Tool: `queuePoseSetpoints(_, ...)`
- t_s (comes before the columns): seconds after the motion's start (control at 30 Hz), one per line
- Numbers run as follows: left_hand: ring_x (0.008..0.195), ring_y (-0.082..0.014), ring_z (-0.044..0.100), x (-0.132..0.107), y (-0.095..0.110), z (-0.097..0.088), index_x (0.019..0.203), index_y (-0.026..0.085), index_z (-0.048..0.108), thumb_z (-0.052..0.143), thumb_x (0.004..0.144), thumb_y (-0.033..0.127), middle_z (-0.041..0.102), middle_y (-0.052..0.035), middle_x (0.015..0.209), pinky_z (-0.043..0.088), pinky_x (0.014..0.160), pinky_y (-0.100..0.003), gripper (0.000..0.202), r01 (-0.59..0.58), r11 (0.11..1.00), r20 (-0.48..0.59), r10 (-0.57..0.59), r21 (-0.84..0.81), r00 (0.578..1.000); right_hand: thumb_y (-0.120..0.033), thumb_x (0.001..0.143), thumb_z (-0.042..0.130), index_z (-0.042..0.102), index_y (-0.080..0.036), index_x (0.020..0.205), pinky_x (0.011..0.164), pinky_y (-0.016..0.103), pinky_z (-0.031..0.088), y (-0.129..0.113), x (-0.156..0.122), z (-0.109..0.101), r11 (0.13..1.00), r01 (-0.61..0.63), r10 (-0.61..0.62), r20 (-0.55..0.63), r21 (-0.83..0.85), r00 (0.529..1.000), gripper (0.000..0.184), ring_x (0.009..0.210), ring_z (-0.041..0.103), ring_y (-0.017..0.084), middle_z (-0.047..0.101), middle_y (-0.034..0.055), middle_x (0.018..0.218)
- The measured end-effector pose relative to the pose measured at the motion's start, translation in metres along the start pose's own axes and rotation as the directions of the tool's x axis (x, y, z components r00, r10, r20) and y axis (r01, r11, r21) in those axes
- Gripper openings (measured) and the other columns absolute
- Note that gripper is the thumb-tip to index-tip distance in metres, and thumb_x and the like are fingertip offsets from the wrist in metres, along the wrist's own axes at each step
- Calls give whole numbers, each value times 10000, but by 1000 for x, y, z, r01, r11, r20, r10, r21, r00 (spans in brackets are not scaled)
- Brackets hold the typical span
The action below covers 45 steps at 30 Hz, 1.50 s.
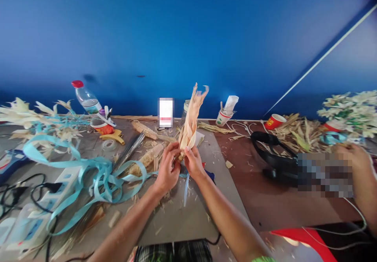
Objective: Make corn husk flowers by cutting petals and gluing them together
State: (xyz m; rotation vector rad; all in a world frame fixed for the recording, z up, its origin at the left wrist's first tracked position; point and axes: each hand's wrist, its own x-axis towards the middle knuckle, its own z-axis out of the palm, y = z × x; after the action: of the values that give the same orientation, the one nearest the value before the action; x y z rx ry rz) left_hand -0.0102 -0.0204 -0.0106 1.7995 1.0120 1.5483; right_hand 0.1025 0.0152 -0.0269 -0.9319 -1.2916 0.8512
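The counter (250, 199) carries everything. In the middle, both hands meet: the left hand (167, 171) and the right hand (193, 162) are touching at the base of a bundle of husks (191, 124), which stands upright above them. To the left lies a tangle of ribbon (97, 175), and further left a power strip (63, 179) with cables. Behind the ribbon, near the wall, a water bottle (86, 99) is tilted. Behind the husks, to the right, stands a paper cup (223, 117), and further right another cup (273, 121) lies on its side beside a pile of dry leaves (300, 134). At the far right edge is another person's hand (357, 163).
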Motion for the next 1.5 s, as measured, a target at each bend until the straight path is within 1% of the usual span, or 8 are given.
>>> queuePoseSetpoints(0.13,1084,-221,557,2,-13,5,998,196,638,566,812,228,609,-95,1118,423,973,-392,202,185,947,-73,-210,-261,975,-396,723,681,577,-216,1051,722,269,495,-11,2,-1,952,-182,204,-68,247,977,388,759,602,135,653,17,926)
queuePoseSetpoints(0.27,1040,-236,582,11,-22,-7,1084,178,625,661,749,433,653,-89,1081,454,905,-362,422,346,768,-82,-457,-540,886,-439,743,600,615,-207,986,546,244,477,-13,-2,2,832,-388,384,93,397,919,337,609,595,134,675,15,823)
queuePoseSetpoints(0.47,699,-152,596,14,-22,-12,892,148,661,773,628,362,679,-34,822,472,648,-269,358,470,639,27,-575,-609,817,-384,678,631,660,-210,899,619,250,514,-7,-6,7,756,-541,529,143,369,837,283,711,647,159,704,19,836)
queuePoseSetpoints(0.67,587,-113,563,11,-19,-11,800,142,645,767,643,300,640,-4,703,450,586,-246,253,452,527,58,-603,-720,795,-547,697,491,633,-195,763,394,263,436,-17,-7,14,659,-668,646,194,346,738,385,511,607,180,628,36,561)
queuePoseSetpoints(0.87,748,-120,602,9,-17,-15,751,161,658,762,650,230,658,-6,810,476,784,-271,161,419,447,59,-625,-790,778,-473,647,545,612,-218,720,568,264,542,-20,-1,14,632,-567,643,50,528,764,273,648,664,164,685,20,709)
queuePoseSetpoints(1.0,942,-187,595,8,-14,-20,878,190,677,732,667,215,662,-40,979,459,887,-331,219,435,369,207,-517,-822,831,-459,672,531,616,-215,714,696,290,561,-19,2,10,614,-540,627,60,576,777,262,746,685,179,702,31,783)
queuePoseSetpoints(1.23,816,-154,610,5,-18,-14,861,180,623,745,679,281,653,-19,898,469,785,-292,241,441,388,160,-576,-809,801,-420,756,550,646,-200,962,851,341,512,-16,-7,5,933,-248,237,72,261,969,317,996,627,232,698,53,934)
queuePoseSetpoints(1.5,732,-116,607,6,-17,-13,875,158,624,754,628,172,648,-8,801,471,735,-243,279,490,323,197,-636,-809,746,-414,803,514,615,-209,1091,957,363,449,-18,-7,1,969,-138,128,61,203,990,368,1084,581,232,660,67,1108)
